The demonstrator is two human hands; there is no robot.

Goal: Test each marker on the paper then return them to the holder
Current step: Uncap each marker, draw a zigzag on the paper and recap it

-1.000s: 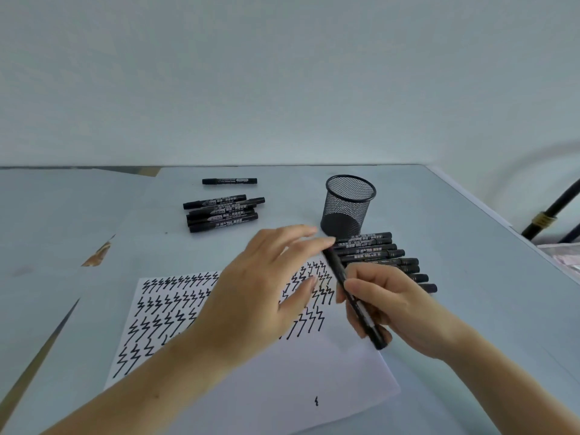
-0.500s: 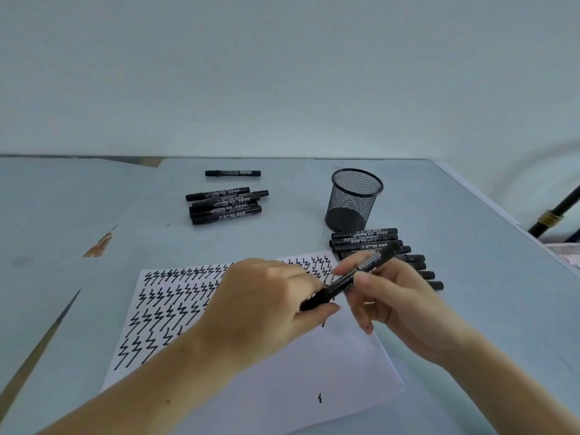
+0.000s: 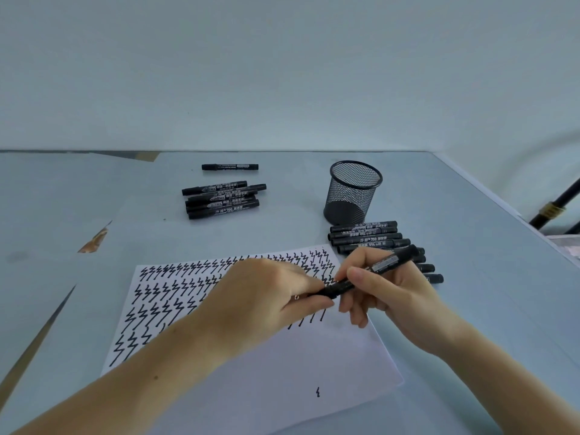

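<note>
Marker point(image 3: 370, 274) in hand slants above the scribbled paper point(image 3: 251, 372), the right hand point(image 3: 389, 290) curling its fingers round the barrel and the left hand point(image 3: 263, 306) pinching its lower end, while the mesh holder point(image 3: 353, 193) stands behind on the table point(image 3: 455, 246).

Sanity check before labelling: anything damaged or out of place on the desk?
Yes: the table covering is torn at the left, a brownish patch showing through. One marker lies apart behind the left pile. The mesh holder looks empty.
</note>
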